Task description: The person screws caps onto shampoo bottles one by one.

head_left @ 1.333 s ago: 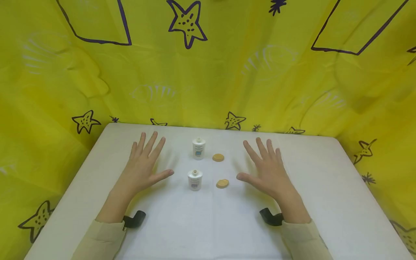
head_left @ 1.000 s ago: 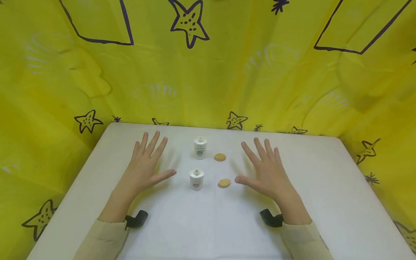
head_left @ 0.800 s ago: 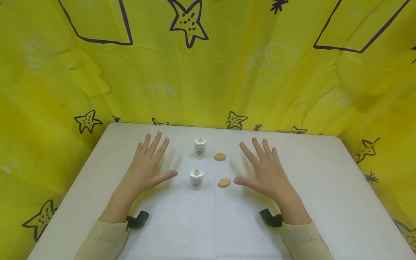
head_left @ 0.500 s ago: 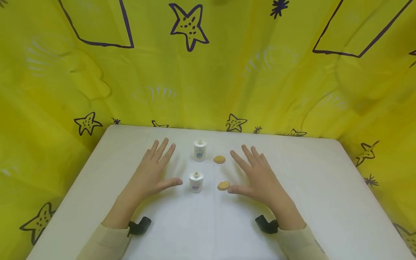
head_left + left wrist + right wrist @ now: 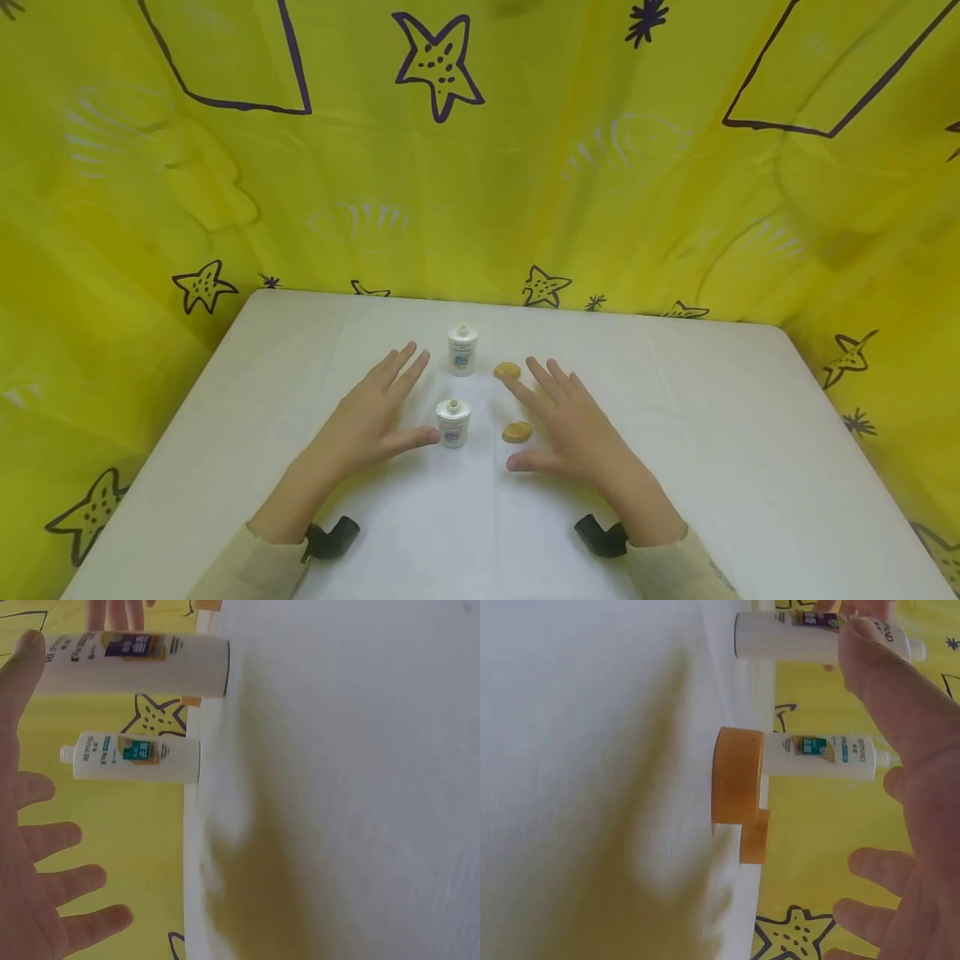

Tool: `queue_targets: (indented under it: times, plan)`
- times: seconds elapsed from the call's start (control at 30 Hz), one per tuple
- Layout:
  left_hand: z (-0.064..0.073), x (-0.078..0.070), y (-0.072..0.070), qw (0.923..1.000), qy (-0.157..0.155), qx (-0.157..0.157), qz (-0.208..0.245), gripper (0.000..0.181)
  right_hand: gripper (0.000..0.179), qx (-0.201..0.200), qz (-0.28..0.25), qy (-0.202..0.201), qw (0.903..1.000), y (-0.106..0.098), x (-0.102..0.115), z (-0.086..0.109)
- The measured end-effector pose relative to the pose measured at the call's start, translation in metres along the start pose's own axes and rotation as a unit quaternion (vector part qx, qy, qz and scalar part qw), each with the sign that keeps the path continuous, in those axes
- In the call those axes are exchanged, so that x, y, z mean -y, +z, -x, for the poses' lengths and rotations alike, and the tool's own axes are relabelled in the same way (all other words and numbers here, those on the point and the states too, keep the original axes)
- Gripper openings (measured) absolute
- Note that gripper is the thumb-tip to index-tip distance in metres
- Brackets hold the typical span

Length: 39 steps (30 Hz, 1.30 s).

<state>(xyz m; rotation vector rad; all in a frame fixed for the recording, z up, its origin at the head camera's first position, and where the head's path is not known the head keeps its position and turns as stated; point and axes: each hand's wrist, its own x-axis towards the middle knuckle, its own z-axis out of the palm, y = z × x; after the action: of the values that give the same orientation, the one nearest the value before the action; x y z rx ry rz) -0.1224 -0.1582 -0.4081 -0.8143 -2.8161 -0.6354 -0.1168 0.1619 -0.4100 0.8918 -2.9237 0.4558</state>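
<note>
Two white bottles without caps stand upright mid-table: a far bottle with a teal label patch and a near bottle with a purple one. Right of them lie two orange-yellow caps, a far cap and a near cap. My left hand, fingers spread, is left of the bottles, its thumb tip overlapping the near bottle's edge in the head view. My right hand, also spread, is right of the caps, its index fingertip overlapping the far cap in that view. Neither hand holds anything.
A white cloth covers the table. Behind and at both sides hangs a yellow curtain with dark starfish drawings. A black curved piece sticks out at each wrist, the left piece and the right piece.
Both hands have moved inward and somewhat nearer to me, closing in on the bottles and caps with fingers still spread. The bottles and caps stay where they were.
</note>
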Motion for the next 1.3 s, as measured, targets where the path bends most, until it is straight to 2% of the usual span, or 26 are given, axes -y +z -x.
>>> queue_targets:
  times: [0.2, 0.47, 0.73, 0.87, 0.97, 1.13, 1.23, 1.3]
  plan:
    - [0.002, -0.006, 0.004, 0.9998, -0.006, 0.006, 0.019, 0.089, 0.097, 0.006, -0.007, -0.013, 0.9999, 0.002, 0.004, 0.001]
    - [0.004, -0.015, 0.005, 0.9939, -0.045, 0.049, 0.088, 0.08, 0.079, 0.014, -0.013, -0.022, 0.9996, 0.005, 0.005, 0.003]
    - [0.003, -0.02, 0.011, 0.9873, -0.024, 0.051, 0.148, 0.069, 0.07, 0.033, -0.022, -0.021, 0.999, 0.008, 0.009, 0.004]
    - [0.002, -0.022, 0.015, 0.9796, -0.031, 0.055, 0.191, 0.058, 0.058, 0.045, -0.015, -0.023, 0.9986, 0.008, 0.011, 0.003]
    - [0.001, -0.021, 0.018, 0.9702, -0.031, 0.062, 0.232, 0.048, 0.048, 0.052, -0.014, -0.024, 0.9983, 0.009, 0.013, 0.002]
    - [-0.001, -0.023, 0.023, 0.9557, -0.018, 0.072, 0.285, 0.036, 0.042, 0.039, -0.012, -0.034, 0.9986, 0.011, 0.013, 0.002]
    - [-0.001, -0.025, 0.025, 0.953, -0.018, 0.071, 0.294, 0.034, 0.04, 0.026, -0.008, -0.036, 0.999, 0.013, 0.012, 0.002]
    - [-0.001, -0.026, 0.027, 0.9539, -0.016, 0.068, 0.292, 0.035, 0.038, 0.017, -0.006, -0.036, 0.9992, 0.014, 0.012, 0.001]
